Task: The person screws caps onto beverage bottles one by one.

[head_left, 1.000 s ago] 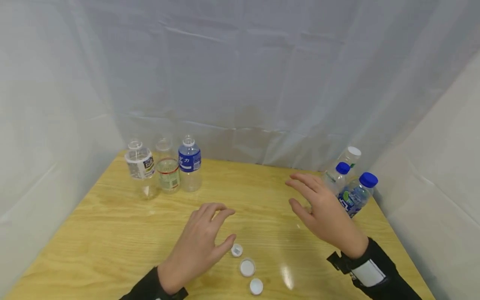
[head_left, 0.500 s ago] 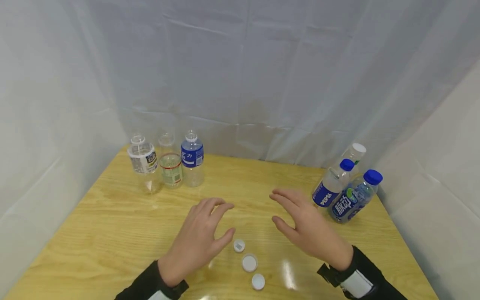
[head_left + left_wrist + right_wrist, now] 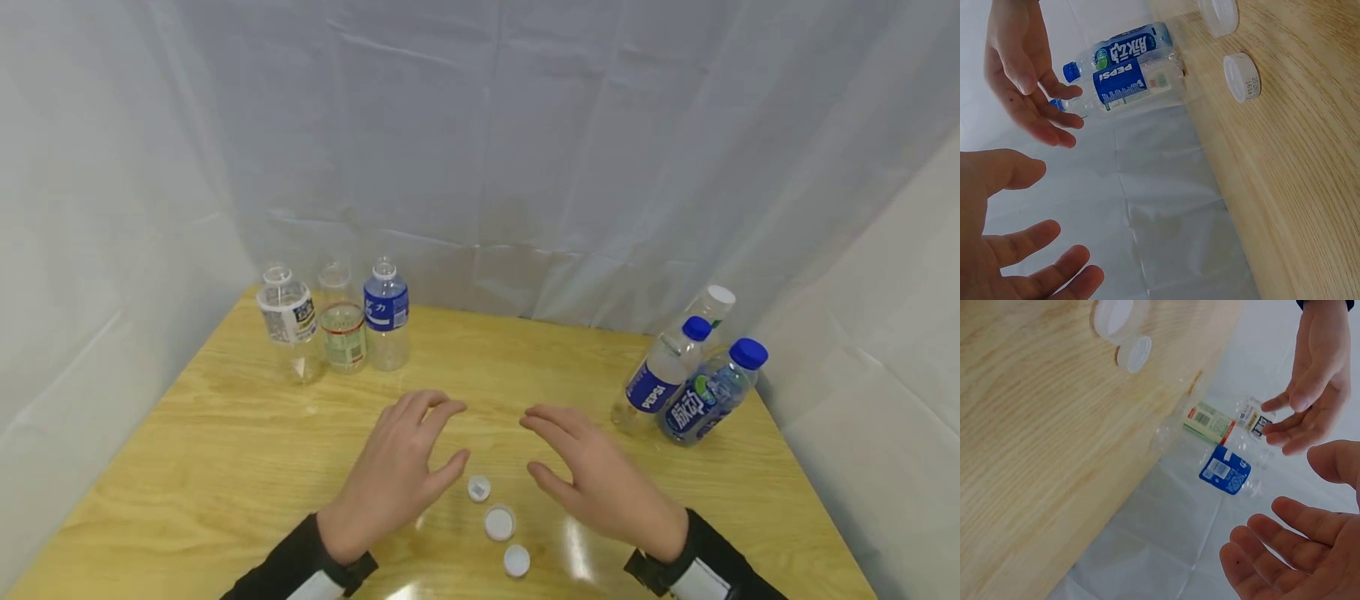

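The left hand (image 3: 401, 475) and right hand (image 3: 609, 487) hover empty, fingers parted wide, either side of three white caps (image 3: 499, 524) lying near centre on the worktop (image 3: 187, 467); pinching each lightly by its rim should work best

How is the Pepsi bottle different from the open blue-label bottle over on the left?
The Pepsi bottle wears a blue cap; the open bottle has none. The Pepsi bottle stands on the right side of the table, the open bottle on the left. Both are see-through and upright, with blue labels.
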A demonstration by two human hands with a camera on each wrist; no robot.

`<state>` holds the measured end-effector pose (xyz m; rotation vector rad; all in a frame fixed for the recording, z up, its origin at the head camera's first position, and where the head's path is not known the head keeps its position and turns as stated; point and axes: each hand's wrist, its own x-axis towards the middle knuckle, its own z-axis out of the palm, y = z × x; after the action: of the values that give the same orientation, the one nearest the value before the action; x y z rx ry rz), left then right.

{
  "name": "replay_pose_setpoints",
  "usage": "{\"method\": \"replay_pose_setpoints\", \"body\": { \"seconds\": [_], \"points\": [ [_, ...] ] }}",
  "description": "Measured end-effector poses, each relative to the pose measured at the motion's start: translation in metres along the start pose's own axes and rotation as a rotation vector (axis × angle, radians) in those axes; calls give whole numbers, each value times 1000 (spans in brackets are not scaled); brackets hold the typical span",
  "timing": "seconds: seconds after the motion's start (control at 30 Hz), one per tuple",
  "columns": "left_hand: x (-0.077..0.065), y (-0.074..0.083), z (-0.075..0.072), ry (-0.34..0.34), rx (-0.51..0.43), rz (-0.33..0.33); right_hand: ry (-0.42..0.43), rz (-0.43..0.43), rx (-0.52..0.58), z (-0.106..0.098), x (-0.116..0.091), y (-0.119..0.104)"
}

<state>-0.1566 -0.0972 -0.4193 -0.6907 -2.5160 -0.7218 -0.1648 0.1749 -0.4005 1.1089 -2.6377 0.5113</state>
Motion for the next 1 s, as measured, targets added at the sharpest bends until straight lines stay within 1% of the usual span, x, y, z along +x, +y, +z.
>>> {"method": "replay_pose_setpoints", "body": {
  "seconds": [0.23, 0.3, 0.43, 0.57, 0.83, 1.0],
  "points": [
    [5, -5, 2, 15, 4, 13, -36, 16, 4, 7, -4, -2],
    [7, -5, 2, 14, 3, 10, -45, 21, 6, 8, -5, -3],
    [7, -6, 2, 0, -1, -7, -40, 4, 11, 12, -7, -6],
    [6, -6, 1, 1, -3, -14, -70, 19, 25, 18, -12, -8],
    [7, -10, 2, 33, -2, 1, -144, 62, 64, 27, -19, -12],
    [12, -13, -1, 58, 12, 9, -172, 74, 75, 28, -16, -11]
  ]
}}
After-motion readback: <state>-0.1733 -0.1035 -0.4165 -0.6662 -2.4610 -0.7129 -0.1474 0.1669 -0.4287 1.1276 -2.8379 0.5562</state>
